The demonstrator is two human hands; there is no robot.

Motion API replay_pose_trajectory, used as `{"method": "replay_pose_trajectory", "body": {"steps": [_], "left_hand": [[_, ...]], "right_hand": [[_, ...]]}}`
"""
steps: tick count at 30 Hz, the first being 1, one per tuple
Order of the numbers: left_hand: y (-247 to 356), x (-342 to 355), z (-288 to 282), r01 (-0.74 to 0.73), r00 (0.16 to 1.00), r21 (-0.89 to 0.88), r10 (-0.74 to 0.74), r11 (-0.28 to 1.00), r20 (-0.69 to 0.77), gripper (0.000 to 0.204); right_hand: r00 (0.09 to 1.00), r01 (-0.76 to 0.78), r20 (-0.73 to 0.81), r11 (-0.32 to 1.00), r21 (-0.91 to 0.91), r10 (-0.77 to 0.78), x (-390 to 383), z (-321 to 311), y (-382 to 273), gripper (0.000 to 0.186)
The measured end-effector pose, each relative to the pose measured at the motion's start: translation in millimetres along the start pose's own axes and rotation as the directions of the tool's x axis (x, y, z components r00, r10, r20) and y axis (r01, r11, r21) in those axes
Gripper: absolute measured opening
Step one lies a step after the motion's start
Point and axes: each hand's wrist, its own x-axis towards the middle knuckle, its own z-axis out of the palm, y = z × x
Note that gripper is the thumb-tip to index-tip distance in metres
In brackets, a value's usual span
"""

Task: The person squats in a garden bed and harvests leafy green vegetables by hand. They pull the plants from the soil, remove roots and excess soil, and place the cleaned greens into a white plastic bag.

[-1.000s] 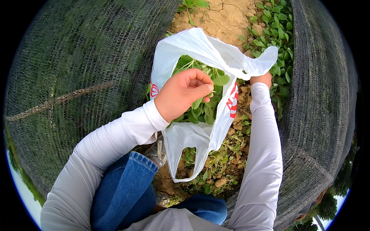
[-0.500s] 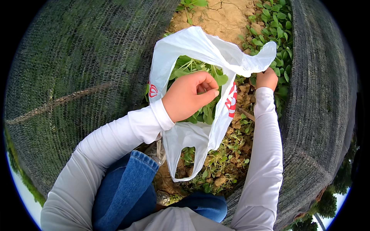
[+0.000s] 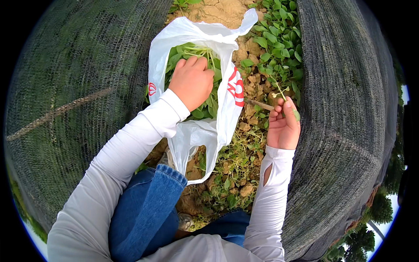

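A white plastic bag (image 3: pixel 224 131) with red print stands open on the soil, filled with leafy greens (image 3: pixel 198 114). My left hand (image 3: pixel 192 83) is inside its mouth, fingers closed and curled down into the greens; the fingertips are hidden among the leaves. Right of the bag, my right hand (image 3: pixel 283 129) is palm up and pinches a small leafy seedling (image 3: pixel 282 92) between thumb and fingers. Its thin stem sticks up past the fingertips, and a green leaf shows beside the thumb.
Dark shade netting (image 3: pixel 87 65) rises on the left, and more netting (image 3: pixel 345 109) on the right. Low green seedlings (image 3: pixel 279 39) grow along the far right. A brown stick (image 3: pixel 259 104) lies between bag and right hand. Loose clods and pulled weeds (image 3: pixel 238 163) cover the near soil.
My left hand has gone down into the greens. The right hand has come nearer from beside the bag's far right handle and turned palm up, showing the seedling. The view has shifted right.
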Motion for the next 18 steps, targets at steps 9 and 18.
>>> {"method": "replay_pose_trajectory", "body": {"steps": [9, 18], "left_hand": [[103, -9, -1, 0.499, 0.866, -0.865, -0.02, -0.056, 0.5, 0.02], [121, -27, 8, 0.642, 0.667, -0.601, -0.04, -0.476, 0.744, 0.015]], "right_hand": [[0.915, 0.29, -0.142, 0.859, -0.423, -0.379, -62, 5, 12, 0.017], [0.8, 0.508, 0.279, 0.352, -0.786, -0.53, -82, -21, 15, 0.023]]}}
